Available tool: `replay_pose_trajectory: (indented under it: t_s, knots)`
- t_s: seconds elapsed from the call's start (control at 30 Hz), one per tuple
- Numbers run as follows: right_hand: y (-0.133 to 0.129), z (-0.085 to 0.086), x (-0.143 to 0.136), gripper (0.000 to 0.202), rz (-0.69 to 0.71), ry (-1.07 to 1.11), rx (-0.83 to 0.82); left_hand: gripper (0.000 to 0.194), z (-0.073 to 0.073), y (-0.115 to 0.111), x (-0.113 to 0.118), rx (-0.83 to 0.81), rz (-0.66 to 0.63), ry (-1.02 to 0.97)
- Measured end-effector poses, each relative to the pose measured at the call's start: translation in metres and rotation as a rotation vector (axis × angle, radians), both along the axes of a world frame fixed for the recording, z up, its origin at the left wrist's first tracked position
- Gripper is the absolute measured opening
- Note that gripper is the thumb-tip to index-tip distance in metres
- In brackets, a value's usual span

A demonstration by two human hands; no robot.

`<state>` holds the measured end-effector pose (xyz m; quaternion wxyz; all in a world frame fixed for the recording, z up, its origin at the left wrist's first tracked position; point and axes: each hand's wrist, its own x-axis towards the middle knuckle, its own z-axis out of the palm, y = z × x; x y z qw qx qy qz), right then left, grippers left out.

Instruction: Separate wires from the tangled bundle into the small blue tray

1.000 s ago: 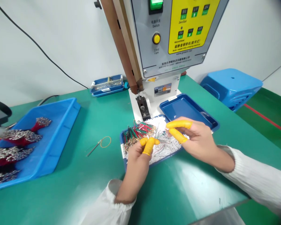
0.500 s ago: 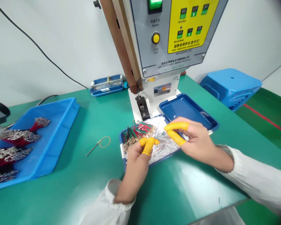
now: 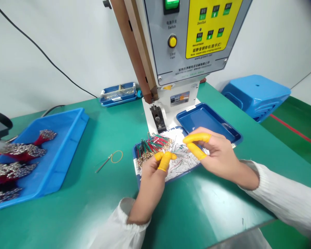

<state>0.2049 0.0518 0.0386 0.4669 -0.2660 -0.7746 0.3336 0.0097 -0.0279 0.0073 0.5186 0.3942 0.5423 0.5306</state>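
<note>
My left hand (image 3: 155,174), with yellow finger cots on thumb and forefinger, pinches over the near left part of a blue tray (image 3: 181,177). Whatever lies between those fingertips is too small to make out. To its right, my right hand (image 3: 215,150) wears the same cots, thumb and forefinger brought close together above the tray; anything held there is too fine to name. Inside the tray lie a bundle of red, green and black wires (image 3: 155,141) with metal ends, and many thin white pieces (image 3: 180,162).
A crimping machine (image 3: 181,74) stands behind the tray, its black die block (image 3: 158,119) low in front. Another blue tray (image 3: 209,121) sits at right. At left is a blue bin (image 3: 64,148) with wire bundles. A loose wire (image 3: 103,163) and rubber band (image 3: 116,156) lie between.
My right hand has shifted very slightly to the right. Otherwise the hands and the things around them look the same.
</note>
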Motion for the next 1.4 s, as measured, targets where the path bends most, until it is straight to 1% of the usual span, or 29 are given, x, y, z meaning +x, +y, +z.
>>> replay_pose_trajectory:
  t_s: [0.13,0.3,0.4,0.5,0.6,0.7,0.8,1.23,1.4]
  knots:
    - [0.0005,-0.0008,-0.0007,0.017,-0.005,-0.017,0.042,0.037,-0.0040,0.0004,-0.0018,0.005,-0.002,-0.006]
    - [0.0001,-0.0012,-0.0020,0.018,0.017,-0.017,0.101,0.036,-0.0048,0.0007,-0.0015,0.015,-0.008,-0.015]
    - [0.0005,-0.0025,-0.0013,0.017,0.008,-0.015,0.090,0.037,-0.0058,0.0015,-0.0018,0.015,-0.006,-0.014]
    - [0.0010,-0.0046,-0.0001,0.018,-0.001,0.024,0.032,0.036,-0.0069,0.0020,-0.0026,0.022,-0.020,-0.015]
    - [0.0009,-0.0050,0.0002,0.019,0.004,0.048,0.000,0.034,-0.0055,0.0015,-0.0024,0.023,-0.021,-0.013]
    - [0.0002,-0.0026,-0.0003,0.017,0.015,0.015,0.043,0.032,-0.0022,0.0010,-0.0013,0.020,-0.009,-0.008]
    - [-0.0003,-0.0003,-0.0008,0.017,0.012,-0.016,0.083,0.037,-0.0001,0.0012,-0.0009,0.029,-0.018,0.004]
    - [-0.0006,0.0003,-0.0008,0.016,-0.010,0.009,0.093,0.032,0.0015,0.0004,-0.0009,0.028,-0.032,0.048]
    - [-0.0012,0.0001,-0.0010,0.017,-0.005,-0.011,0.104,0.033,0.0012,0.0009,-0.0014,0.033,-0.036,0.054]
